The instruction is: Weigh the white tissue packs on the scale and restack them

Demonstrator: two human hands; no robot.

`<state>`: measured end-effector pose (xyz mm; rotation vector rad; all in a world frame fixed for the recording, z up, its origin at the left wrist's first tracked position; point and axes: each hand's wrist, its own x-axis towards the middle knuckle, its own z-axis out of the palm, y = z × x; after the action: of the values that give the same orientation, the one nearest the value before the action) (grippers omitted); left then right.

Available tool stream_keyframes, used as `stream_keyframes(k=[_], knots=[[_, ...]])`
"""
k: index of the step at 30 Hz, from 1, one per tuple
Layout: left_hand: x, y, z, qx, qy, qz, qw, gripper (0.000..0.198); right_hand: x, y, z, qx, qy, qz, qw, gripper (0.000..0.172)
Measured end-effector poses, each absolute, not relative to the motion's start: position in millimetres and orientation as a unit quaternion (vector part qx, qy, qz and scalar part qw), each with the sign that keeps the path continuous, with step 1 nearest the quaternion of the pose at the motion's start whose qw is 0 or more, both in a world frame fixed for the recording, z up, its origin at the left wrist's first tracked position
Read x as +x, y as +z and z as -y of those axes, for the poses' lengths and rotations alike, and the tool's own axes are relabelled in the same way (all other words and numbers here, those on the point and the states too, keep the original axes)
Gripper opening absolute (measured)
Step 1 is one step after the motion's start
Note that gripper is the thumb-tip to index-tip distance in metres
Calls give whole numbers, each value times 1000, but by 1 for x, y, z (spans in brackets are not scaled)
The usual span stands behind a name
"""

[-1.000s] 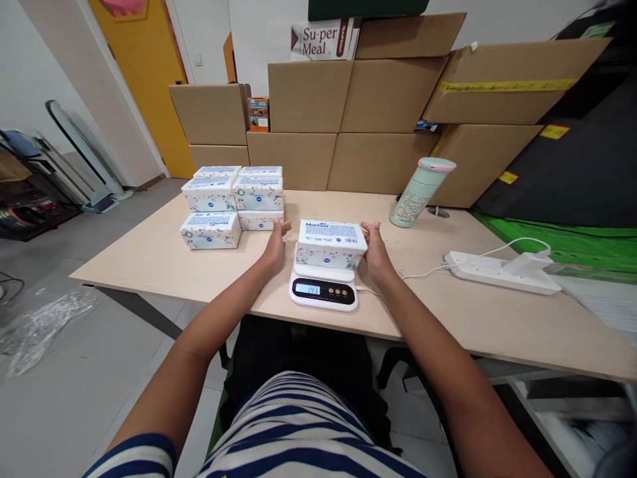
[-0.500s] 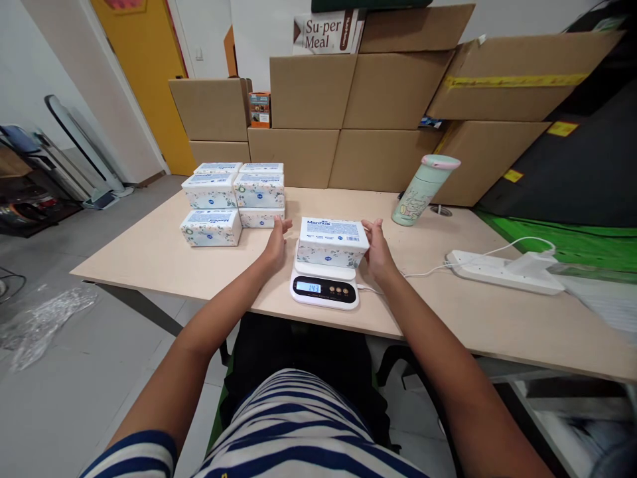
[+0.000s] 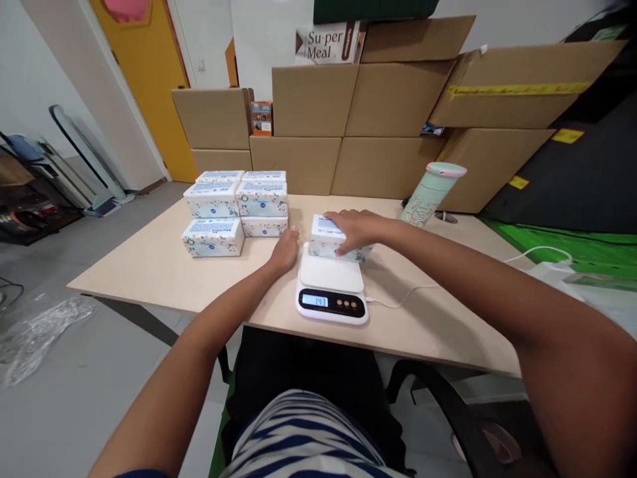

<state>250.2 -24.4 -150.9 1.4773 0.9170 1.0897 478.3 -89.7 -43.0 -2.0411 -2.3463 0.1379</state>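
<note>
A white kitchen scale [image 3: 332, 287] stands near the front edge of the table [image 3: 159, 265], and its display reads 143. My right hand [image 3: 357, 229] grips a white floral tissue pack [image 3: 323, 240] from above and holds it just over the back of the scale's platform. Resting on the table just left of the scale is my left hand [image 3: 284, 251], fingers loosely together and holding nothing. Several more tissue packs [image 3: 237, 207] are stacked at the back left of the table.
A pale green bottle with a pink lid [image 3: 432, 194] stands right of the scale. A white power strip [image 3: 552, 269] and its cable lie at the far right. Cardboard boxes [image 3: 348, 133] line the back edge. Crumpled plastic [image 3: 40, 328] lies on the floor at left.
My right hand has moved from the pack's right side onto its top and lifted it off the scale's platform. My left hand has let go and dropped beside the scale.
</note>
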Motion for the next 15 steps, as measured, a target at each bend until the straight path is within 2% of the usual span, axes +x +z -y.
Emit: stream_keyframes(k=[3,5,7,11,15], knots=[[245,-147,11,666,439,-394,457,49,508,-46,52,-736,11,675,-56,114],[242,-147,7,688,419,-400,437,51,526,-53,35,-767,-6,639,-60,97],[239,-150,7,703,395,-403,434,57,537,-60,19,-776,-24,628,-48,89],[237,-158,8,692,378,-411,457,67,544,-70,-20,-783,-32,621,-29,83],[235,-157,9,687,369,-407,476,69,548,-76,-45,-789,-16,614,2,84]])
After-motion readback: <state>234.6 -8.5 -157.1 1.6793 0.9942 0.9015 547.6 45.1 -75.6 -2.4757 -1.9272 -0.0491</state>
